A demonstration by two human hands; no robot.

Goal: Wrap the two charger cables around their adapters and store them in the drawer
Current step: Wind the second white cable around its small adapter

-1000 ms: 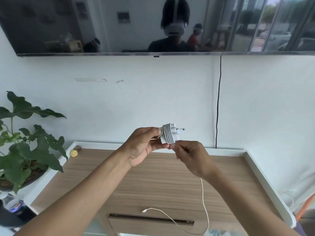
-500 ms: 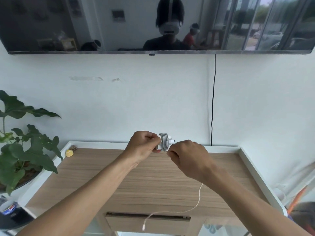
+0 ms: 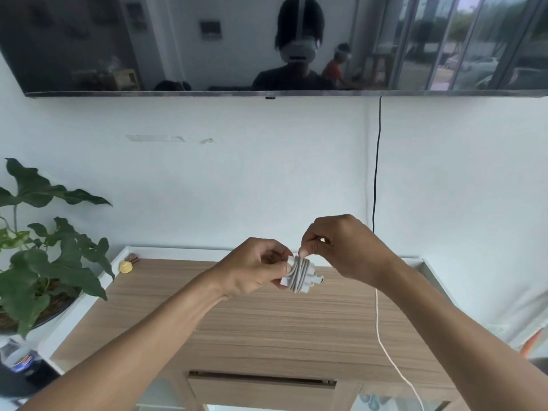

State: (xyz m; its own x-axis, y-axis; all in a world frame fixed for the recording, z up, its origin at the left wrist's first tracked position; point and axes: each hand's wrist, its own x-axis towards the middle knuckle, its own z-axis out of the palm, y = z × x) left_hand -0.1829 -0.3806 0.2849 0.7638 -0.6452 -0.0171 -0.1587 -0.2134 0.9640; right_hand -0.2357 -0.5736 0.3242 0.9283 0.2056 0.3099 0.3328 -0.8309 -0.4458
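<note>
A white charger adapter [image 3: 300, 277] with several turns of white cable around its body is held above the wooden cabinet top [image 3: 267, 321]. My left hand [image 3: 252, 269] pinches the adapter's left end; its metal prongs point right. My right hand [image 3: 341, 247] sits just above and right of it, pinching the cable where it meets the coil. The loose white cable [image 3: 385, 345] hangs from under my right wrist down past the front edge. A drawer [image 3: 261, 390] with a slot handle sits shut below. No second charger is visible.
A potted green plant [image 3: 44, 256] stands at the left beside the cabinet. A small yellow object [image 3: 126, 266] lies at the back left corner. A dark TV [image 3: 267, 43] hangs on the wall above, with a black cord [image 3: 376, 161] running down.
My right hand has risen from below the adapter to above it, carrying the cable over. The adapter has tilted so its prongs point right and down. The loose tail is shorter.
</note>
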